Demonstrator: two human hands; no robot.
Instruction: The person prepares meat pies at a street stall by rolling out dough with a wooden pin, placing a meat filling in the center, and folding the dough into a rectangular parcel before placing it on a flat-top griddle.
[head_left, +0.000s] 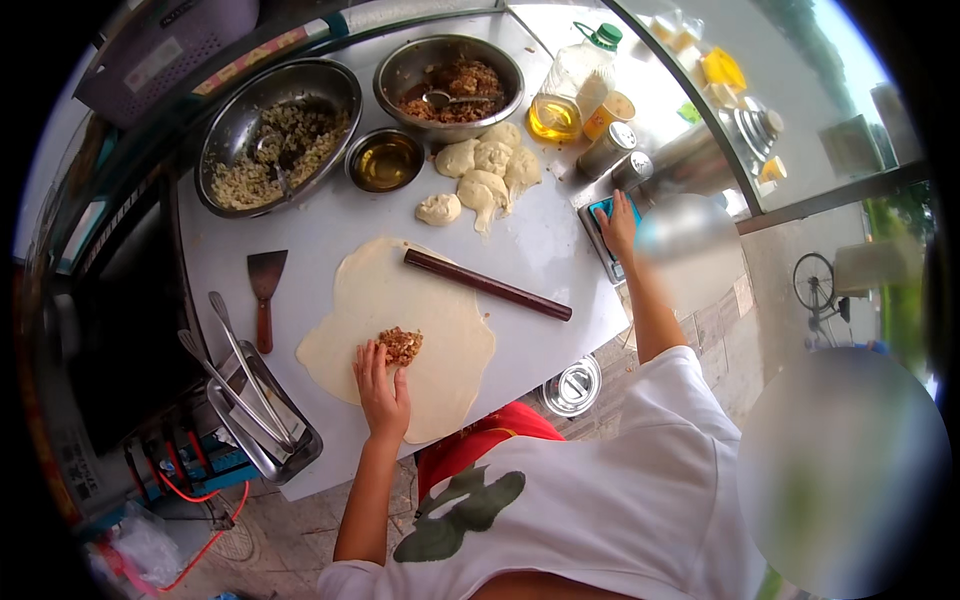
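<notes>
A wide sheet of thin rolled dough (442, 390) lies on the pale worktop, with a small mound of reddish-brown filling (400, 346) on it. My left hand (381, 390) rests on the dough, its fingers against the mound's left side and holding nothing. A dark wooden rolling pin (487, 285) lies across the sheet's upper right. At the worktop's right edge my right hand (618, 229) touches the blue top of a small scale-like device (600, 240), fingers extended. Soft dough pieces (484, 187) sit above the rolling pin.
Steel bowls of pale filling (341, 161) and brown filling (514, 82) stand at the back, beside a small oil bowl (385, 160). An oil bottle (555, 116) and lidded shakers (607, 148) stand right. A scraper (264, 315) and a steel tray (311, 454) with tongs are left.
</notes>
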